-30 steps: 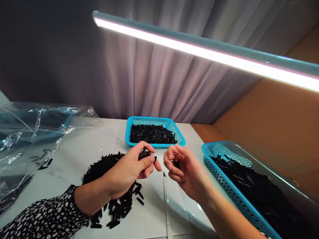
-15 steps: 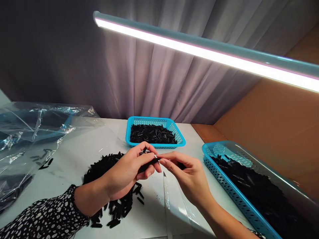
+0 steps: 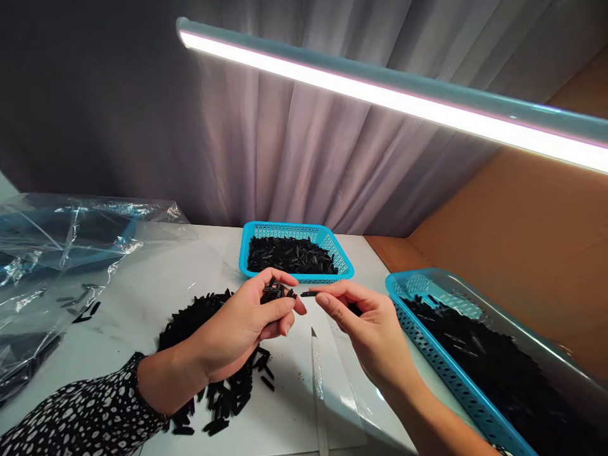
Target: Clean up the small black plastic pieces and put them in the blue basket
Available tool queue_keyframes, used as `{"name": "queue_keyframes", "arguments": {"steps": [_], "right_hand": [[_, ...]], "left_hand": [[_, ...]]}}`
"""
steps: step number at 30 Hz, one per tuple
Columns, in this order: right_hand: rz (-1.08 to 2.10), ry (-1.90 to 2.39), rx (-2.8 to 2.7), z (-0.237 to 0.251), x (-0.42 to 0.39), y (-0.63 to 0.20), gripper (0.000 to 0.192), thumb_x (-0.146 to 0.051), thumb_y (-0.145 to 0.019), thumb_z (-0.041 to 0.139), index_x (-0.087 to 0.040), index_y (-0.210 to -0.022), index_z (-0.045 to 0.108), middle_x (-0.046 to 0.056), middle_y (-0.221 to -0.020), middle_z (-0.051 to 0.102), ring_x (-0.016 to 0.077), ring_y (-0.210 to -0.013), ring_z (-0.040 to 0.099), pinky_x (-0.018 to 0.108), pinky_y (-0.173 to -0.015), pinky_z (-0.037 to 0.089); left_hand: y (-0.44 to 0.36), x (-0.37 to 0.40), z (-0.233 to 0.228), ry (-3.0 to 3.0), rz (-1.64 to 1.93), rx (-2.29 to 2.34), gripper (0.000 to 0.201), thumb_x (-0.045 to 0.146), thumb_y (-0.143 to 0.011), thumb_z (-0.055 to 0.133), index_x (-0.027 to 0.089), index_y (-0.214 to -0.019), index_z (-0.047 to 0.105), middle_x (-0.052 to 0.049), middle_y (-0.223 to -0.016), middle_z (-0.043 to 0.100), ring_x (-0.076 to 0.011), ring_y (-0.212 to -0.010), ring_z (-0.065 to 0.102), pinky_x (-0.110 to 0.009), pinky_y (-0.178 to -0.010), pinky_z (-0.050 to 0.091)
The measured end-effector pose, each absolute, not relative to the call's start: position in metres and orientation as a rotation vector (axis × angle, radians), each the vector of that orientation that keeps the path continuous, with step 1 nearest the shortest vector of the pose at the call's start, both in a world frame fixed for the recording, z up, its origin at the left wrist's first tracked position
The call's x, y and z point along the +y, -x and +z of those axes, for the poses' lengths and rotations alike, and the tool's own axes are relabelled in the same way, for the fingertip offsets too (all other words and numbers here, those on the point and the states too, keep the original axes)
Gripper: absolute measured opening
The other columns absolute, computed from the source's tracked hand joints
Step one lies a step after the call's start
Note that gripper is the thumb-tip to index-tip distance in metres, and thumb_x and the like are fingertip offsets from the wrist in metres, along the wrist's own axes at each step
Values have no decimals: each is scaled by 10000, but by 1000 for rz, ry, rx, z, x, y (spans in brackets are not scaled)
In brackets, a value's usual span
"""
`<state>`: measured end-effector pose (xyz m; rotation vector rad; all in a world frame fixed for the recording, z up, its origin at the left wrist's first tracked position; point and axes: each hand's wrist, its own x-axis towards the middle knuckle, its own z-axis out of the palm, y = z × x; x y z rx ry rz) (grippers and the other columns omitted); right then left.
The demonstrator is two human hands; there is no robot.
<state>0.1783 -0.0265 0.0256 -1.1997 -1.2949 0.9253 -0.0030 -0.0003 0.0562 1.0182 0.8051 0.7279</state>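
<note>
right hand [image 3: 375, 329] pinches black piece [image 3: 308, 294]; left hand [image 3: 247, 320] holds bunch [image 3: 274, 291].

left hand [image 3: 242, 323] cupped, fingers curled; right hand [image 3: 368, 323] pinching, fingertips nearly meeting.

Bench [image 3: 156, 285] white. Pile [image 3: 199, 320] of small parts black; part [image 3: 308, 294] pinched in right hand [image 3: 375, 329] black too. Both baskets turquoise: far one [image 3: 247, 244], near one [image 3: 427, 354], black parts inside. Sleeve [image 3: 80, 415] black with white spots. Curtain [image 3: 285, 158] grey. Cardboard [image 3: 522, 234] brown. Bag [image 3: 57, 240] clear, bluish sheen.
</note>
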Motion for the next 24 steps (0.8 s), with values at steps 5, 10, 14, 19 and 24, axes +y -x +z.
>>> {"name": "queue_keyframes", "arguments": {"steps": [5,10,14,19,24], "right_hand": [[1069,1109,-1207,19,-23,-180,220,-403,-753,780,-200,-838,787,-70,-519,356,100,-518,241,272,-493,182],[1166,1098,-1107,16,-21,-182,219,-391,-709,816,-204,-820,787,-82,-522,329,92,-516,224,276,-503,164],[1151,1103,-1115,16,-20,-182,208,-379,-707,819,-208,-821,787,-86,-515,319,89,-513,228,279,-507,168],[1092,1123,-1155,15,-20,-182,215,-381,-714,813,-200,-824,779,-84,-519,320,87,-518,252,271,-509,187],[1216,1016,-1009,20,-21,-179,146,-315,-741,765,-203,-787,684,-106,-498,298,69,-476,181,234,-456,158]], "left_hand": [[3,2,54,-1079,711,827,195,247,-913,606,190,-1090,548,12,-794,630,-50,-576,432,-221,-551,285],[2,0,57,-1096,727,830,130,272,-902,618,189,-929,521,20,-782,647,-42,-552,400,-220,-557,285],[3,0,59,-1073,734,849,81,171,-870,586,188,-912,518,13,-793,659,-47,-568,396,-219,-573,292],[4,0,62,-1062,740,874,105,128,-844,567,182,-926,528,12,-788,655,-49,-571,386,-224,-591,303],[4,0,59,-1093,733,869,85,183,-885,570,188,-952,519,13,-787,658,-47,-555,379,-231,-580,287]]}}
